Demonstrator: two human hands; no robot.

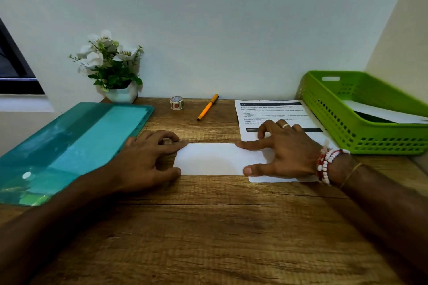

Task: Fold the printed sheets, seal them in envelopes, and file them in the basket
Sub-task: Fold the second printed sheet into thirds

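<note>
Head view, folded sheet point(220, 158): flat at mid table point(208, 227), between the 2 hands.
Left hand point(148, 157): forefinger straight on its upper left corner, thumb at its lower left edge, pressing.
Right hand point(284, 152): fingers spread, forefinger and thumb pressing its right end.
Printed sheet point(273, 112): behind the right hand, beside the basket point(324, 109).

Dim, even indoor light; soft shadows under hands; wide-angle bowing and blur toward frame edges.
</note>
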